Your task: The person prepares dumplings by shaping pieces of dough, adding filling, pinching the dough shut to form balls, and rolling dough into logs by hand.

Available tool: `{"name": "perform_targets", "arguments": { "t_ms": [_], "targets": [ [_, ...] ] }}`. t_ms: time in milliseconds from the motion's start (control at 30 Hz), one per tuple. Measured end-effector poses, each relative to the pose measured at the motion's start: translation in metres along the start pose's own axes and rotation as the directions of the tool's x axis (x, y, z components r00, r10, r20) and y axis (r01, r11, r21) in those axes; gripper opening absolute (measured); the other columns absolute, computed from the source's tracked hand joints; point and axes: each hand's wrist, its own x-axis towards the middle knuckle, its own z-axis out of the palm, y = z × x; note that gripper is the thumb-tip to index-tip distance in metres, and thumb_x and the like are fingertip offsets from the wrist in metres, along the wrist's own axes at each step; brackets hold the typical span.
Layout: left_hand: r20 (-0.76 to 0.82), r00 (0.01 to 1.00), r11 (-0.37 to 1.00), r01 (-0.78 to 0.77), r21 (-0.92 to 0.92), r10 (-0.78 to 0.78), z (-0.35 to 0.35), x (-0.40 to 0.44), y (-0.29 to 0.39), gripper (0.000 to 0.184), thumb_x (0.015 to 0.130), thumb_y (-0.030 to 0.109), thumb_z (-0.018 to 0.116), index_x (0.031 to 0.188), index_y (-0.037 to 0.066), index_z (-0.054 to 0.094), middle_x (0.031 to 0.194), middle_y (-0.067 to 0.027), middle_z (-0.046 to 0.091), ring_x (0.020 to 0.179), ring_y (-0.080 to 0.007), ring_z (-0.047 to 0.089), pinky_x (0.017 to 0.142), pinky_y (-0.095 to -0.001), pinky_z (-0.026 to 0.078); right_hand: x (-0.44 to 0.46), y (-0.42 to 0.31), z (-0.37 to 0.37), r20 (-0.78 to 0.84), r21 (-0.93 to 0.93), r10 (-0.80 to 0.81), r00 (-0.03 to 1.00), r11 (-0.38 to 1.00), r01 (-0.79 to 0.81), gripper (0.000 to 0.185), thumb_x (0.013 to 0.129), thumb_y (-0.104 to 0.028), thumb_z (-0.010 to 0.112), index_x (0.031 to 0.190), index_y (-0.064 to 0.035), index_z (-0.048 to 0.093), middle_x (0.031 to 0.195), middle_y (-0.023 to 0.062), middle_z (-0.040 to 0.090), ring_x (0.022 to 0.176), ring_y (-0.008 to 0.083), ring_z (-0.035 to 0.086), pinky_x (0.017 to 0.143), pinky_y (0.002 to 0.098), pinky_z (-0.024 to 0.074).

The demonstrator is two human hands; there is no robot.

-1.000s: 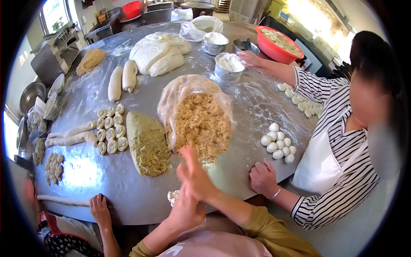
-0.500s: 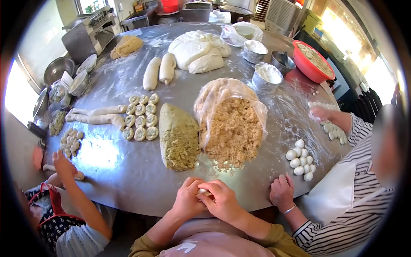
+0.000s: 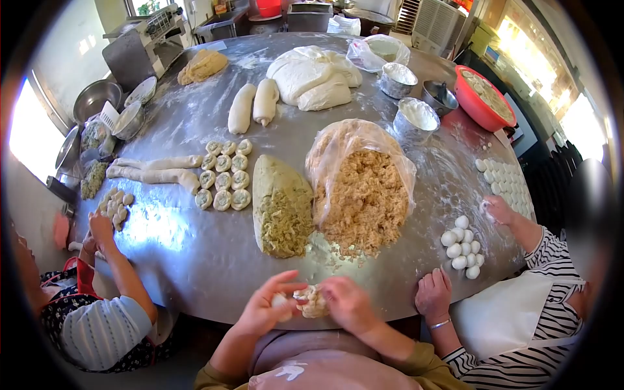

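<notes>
Green mound point(image 3: 283, 211) beyond left hand point(image 3: 272, 303); bagged brown mass point(image 3: 364, 201) beyond right hand point(image 3: 351, 305)

A bright window point(image 3: 30, 138) stands by a pale wall point(image 3: 64, 58) — and the metal table point(image 3: 195, 266) gleams bluish-white.

Small pale dough pieces point(image 3: 312, 303): lumpy, clustered, near centre. Whitish dough ball point(image 3: 281, 305): rounded, partly hidden, just left of cluster.

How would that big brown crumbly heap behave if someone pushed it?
The brown heap would probably crumble rather than slide whole, since loose bits lie at its near edge. The clear plastic partly covering it looks thin and wrinkled, so likely floppy. The heap's broad spread makes tipping unlikely.
</notes>
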Motion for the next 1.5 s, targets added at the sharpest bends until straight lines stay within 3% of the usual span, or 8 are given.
{"name": "perform_targets", "arguments": {
  "t_ms": [400, 600, 700, 867, 1033, 1133, 1300, 1500],
  "targets": [
    [-0.194, 0.944, 0.846, -0.326, -0.422, 0.268, -0.004, 0.022, 0.0, 0.059, 0.102, 0.052, 0.038, 0.061, 0.01, 0.043, 0.062, -0.0064, 0.046, 0.064, -0.0235, 0.054, 0.061, -0.0383, 0.049, 0.025, -0.027, -0.019, 0.133, 0.193, 0.03, 0.991, 0.98, -0.055, 0.046, 0.094, -0.024, 0.062, 0.13, 0.0029, 0.049, 0.125, 0.0216, 0.056, 0.114, 0.0368, 0.056, 0.098, 0.0401, 0.0461],
    [-0.303, 0.819, 0.798, -0.558, -0.226, 0.487, 0.046, 0.04, 0.0, 0.06, 0.099, 0.06, 0.035, 0.092, 0.006, 0.06, 0.114, -0.0139, 0.063, 0.12, -0.0279, 0.053, 0.101, -0.0465, 0.042, 0.044, -0.057, 0.011, 0.127, 0.503, 0.185, 0.975, 0.835, -0.224, 0.048, 0.095, -0.022, 0.061, 0.132, 0.0016, 0.042, 0.123, 0.02, 0.055, 0.112, 0.0306, 0.056, 0.094, 0.039, 0.0463],
    [-0.067, 0.863, 0.697, -0.448, -0.56, 0.501, 0.05, 0.029, 0.011, 0.07, 0.096, 0.063, 0.042, 0.131, 0.004, 0.054, 0.145, -0.0165, 0.045, 0.144, -0.0288, 0.026, 0.114, -0.0475, 0.028, 0.046, -0.052, 0.002, 0.185, 0.571, 0.244, 0.952, 0.762, -0.306, 0.044, 0.099, -0.034, 0.054, 0.129, -0.0018, 0.045, 0.107, 0.0124, 0.061, 0.09, 0.0197, 0.06, 0.078, 0.0315, 0.0493],
    [0.131, 0.771, 0.767, -0.635, 0.094, 0.623, 0.02, 0.038, -0.007, 0.044, 0.097, 0.041, 0.056, 0.105, 0.0, 0.068, 0.116, -0.0154, 0.065, 0.114, -0.0279, 0.059, 0.106, -0.0489, 0.04, 0.028, -0.041, 0.012, 0.498, 0.671, 0.257, 0.828, 0.492, -0.556, 0.048, 0.103, -0.044, 0.041, 0.129, -0.0044, 0.046, 0.089, 0.003, 0.062, 0.072, 0.0109, 0.058, 0.063, 0.0273, 0.0484],
    [-0.007, 0.804, 0.793, -0.587, -0.161, 0.594, 0.033, 0.038, -0.007, 0.052, 0.096, 0.051, 0.053, 0.103, 0.001, 0.062, 0.11, -0.0142, 0.064, 0.109, -0.0262, 0.059, 0.105, -0.0465, 0.04, 0.043, -0.049, 0.006, 0.098, 0.434, 0.08, 0.992, 0.894, -0.115, 0.053, 0.103, -0.048, 0.041, 0.133, -0.0038, 0.042, 0.099, 0.0076, 0.066, 0.081, 0.0161, 0.063, 0.072, 0.036, 0.0519],
    [0.077, 0.773, 0.739, -0.567, -0.364, 0.63, 0.046, 0.037, 0.004, 0.076, 0.093, 0.06, 0.051, 0.142, 0.003, 0.038, 0.144, -0.0164, 0.045, 0.133, -0.0252, 0.043, 0.112, -0.0418, 0.031, 0.044, -0.049, 0.002, 0.194, 0.634, 0.267, 0.944, 0.7, -0.328, 0.07, 0.096, -0.064, 0.038, 0.125, -0.0012, 0.047, 0.09, 0.0057, 0.06, 0.071, 0.0113, 0.057, 0.059, 0.0249, 0.0457],
    [0.123, 0.805, 0.778, -0.592, 0.212, 0.58, 0.049, 0.024, 0.015, 0.054, 0.097, 0.047, 0.055, 0.121, -0.001, 0.059, 0.131, -0.0185, 0.058, 0.126, -0.0261, 0.051, 0.106, -0.0414, 0.039, 0.027, -0.025, 0.003, 0.484, 0.754, 0.139, 0.864, 0.435, -0.492, 0.058, 0.102, -0.055, 0.036, 0.128, -0.0055, 0.052, 0.11, 0.0092, 0.06, 0.087, 0.0154, 0.059, 0.073, 0.0302, 0.0484],
    [0.012, 0.787, 0.784, -0.615, 0.08, 0.617, 0.041, 0.042, -0.019, 0.057, 0.097, 0.053, 0.051, 0.109, -0.001, 0.063, 0.116, -0.0161, 0.066, 0.118, -0.0282, 0.057, 0.1, -0.0417, 0.044, 0.026, -0.032, 0.001, 0.42, 0.68, 0.289, 0.86, 0.527, -0.509, 0.06, 0.101, -0.058, 0.03, 0.118, -0.0068, 0.057, 0.097, 0.0057, 0.058, 0.082, 0.0165, 0.057, 0.071, 0.0318, 0.0488]
  ]
}}
